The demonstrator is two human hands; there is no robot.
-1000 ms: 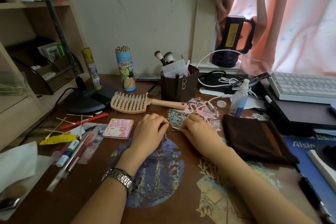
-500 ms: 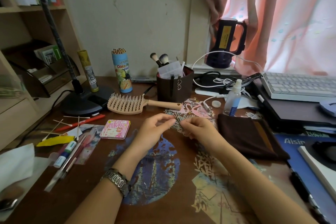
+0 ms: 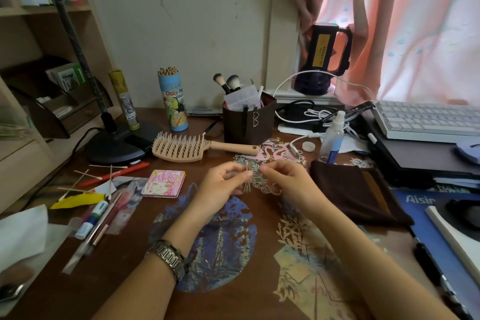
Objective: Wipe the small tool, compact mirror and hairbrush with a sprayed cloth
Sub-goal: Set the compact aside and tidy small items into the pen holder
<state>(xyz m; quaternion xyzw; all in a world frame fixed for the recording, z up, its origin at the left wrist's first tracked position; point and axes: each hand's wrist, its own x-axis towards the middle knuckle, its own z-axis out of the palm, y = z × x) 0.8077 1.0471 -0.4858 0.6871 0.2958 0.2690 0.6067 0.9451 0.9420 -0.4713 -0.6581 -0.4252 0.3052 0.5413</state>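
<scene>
A small metal tool (image 3: pixel 248 176) stands upright just above the desk's middle, pinched between my left hand (image 3: pixel 220 187) and my right hand (image 3: pixel 288 179). The beige hairbrush (image 3: pixel 187 147) lies bristles up behind my left hand. A pink square compact mirror (image 3: pixel 164 183) lies flat to the left of my left hand. The dark brown cloth (image 3: pixel 355 189) lies folded to the right of my right hand. Behind it stands a clear spray bottle (image 3: pixel 332 138), with its white cap (image 3: pixel 309 146) off beside it.
A brown organiser (image 3: pixel 249 125) with makeup brushes stands behind the hairbrush, next to a coloured-pencil tube (image 3: pixel 174 101) and a lamp base (image 3: pixel 114 145). Cotton swabs and pens (image 3: pixel 96 213) litter the left. A keyboard (image 3: pixel 426 122), laptop and cables fill the right.
Both hands were flat on the desk around the small tool. They have lifted it and now hold it upright between their fingertips.
</scene>
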